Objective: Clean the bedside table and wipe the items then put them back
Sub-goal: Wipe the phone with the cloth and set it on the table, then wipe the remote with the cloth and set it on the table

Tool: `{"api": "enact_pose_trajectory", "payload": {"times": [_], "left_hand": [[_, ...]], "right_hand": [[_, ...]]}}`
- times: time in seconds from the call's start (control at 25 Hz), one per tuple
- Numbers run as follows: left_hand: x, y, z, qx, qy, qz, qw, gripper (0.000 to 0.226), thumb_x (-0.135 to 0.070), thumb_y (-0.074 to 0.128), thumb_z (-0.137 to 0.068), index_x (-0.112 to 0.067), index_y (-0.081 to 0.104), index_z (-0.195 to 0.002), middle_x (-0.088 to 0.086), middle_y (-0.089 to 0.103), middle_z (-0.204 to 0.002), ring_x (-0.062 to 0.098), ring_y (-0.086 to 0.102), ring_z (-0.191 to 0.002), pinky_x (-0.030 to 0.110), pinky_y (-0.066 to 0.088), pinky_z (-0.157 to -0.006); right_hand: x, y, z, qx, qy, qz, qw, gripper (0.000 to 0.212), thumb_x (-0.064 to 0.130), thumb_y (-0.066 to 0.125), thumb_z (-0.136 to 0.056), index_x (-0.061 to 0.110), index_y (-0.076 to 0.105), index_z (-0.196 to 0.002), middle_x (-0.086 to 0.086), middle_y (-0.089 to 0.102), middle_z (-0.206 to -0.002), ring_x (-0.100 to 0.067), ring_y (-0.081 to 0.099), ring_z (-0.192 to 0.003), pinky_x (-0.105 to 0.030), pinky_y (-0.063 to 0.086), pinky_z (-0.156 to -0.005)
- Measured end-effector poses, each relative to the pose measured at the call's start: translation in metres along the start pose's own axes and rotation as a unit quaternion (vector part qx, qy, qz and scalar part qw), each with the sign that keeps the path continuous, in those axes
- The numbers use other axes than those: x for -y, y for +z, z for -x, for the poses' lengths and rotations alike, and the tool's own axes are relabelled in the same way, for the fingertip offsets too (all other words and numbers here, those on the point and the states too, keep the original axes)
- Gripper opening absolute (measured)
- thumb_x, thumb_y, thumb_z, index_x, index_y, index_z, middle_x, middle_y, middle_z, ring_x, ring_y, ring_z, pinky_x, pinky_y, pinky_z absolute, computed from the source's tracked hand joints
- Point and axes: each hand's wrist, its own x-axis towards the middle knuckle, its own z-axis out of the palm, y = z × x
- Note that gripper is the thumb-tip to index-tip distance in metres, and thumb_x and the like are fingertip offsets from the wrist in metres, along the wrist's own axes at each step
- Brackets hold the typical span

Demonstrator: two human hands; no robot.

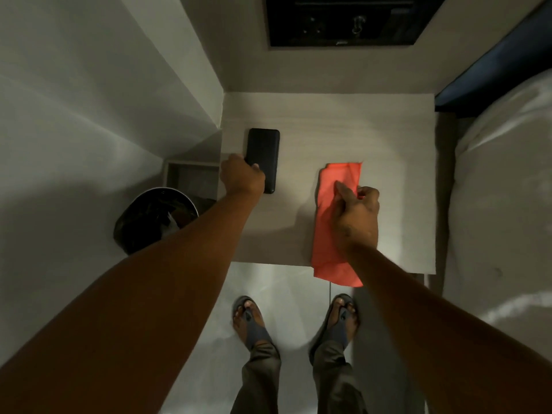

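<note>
Pale wood-grain counter (pixel 328 121) between white wall and bed (pixel 501 204), bin (pixel 155 219) at its left edge, left hand (pixel 242 176) gripping black phone (pixel 264 153) near left edge, right hand (pixel 357 213) pinching red cloth (pixel 331 234) draped over front edge.

The left hand (pixel 242 174) covers the near left corner of the black phone (pixel 264 153), at 7 o'clock on it. The right hand (pixel 357 213) hides the middle of the red cloth (pixel 328 234). At 12 o'clock a dark panel (pixel 343 22) is cut off by the top edge, its markings too dim to read. The bin (pixel 155 219) at 9 o'clock is partly behind the left forearm.
</note>
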Motion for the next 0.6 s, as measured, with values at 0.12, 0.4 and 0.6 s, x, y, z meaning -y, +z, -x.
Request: {"api": "enact_pose_trajectory", "payload": {"times": [0.12,0.4,0.6], "left_hand": [[-0.004,-0.01,0.015,-0.045,0.053,-0.121,0.99,0.046,-0.03,0.063,-0.092,-0.002,0.053,-0.127,0.022,0.056,-0.132,0.039,0.055,-0.124,0.048,0.048,-0.102],[-0.096,0.076,0.203,0.05,0.409,0.082,0.908,0.041,-0.017,0.059,-0.085,-0.006,0.057,-0.124,0.018,0.059,-0.121,0.027,0.054,-0.112,0.033,0.044,-0.1],[-0.177,0.156,0.396,0.388,0.393,0.143,0.821,0.036,-0.016,0.062,-0.087,-0.013,0.061,-0.123,0.006,0.07,-0.114,0.015,0.069,-0.098,0.029,0.057,-0.09]], "right_hand": [[0.009,-0.022,0.004,-0.042,-0.007,0.02,0.999,0.035,0.036,0.051,-0.097,0.03,0.065,-0.129,-0.015,0.047,-0.138,-0.039,0.048,-0.119,-0.045,0.045,-0.1],[-0.043,-0.177,0.046,-0.311,0.03,-0.168,0.935,0.027,0.02,0.063,-0.093,0.015,0.072,-0.117,-0.008,0.057,-0.116,-0.023,0.058,-0.108,-0.039,0.05,-0.095],[-0.16,-0.3,0.123,-0.468,0.211,-0.098,0.852,0.034,0.016,0.066,-0.089,0.008,0.065,-0.121,-0.015,0.06,-0.119,-0.032,0.058,-0.113,-0.034,0.047,-0.096]]}}
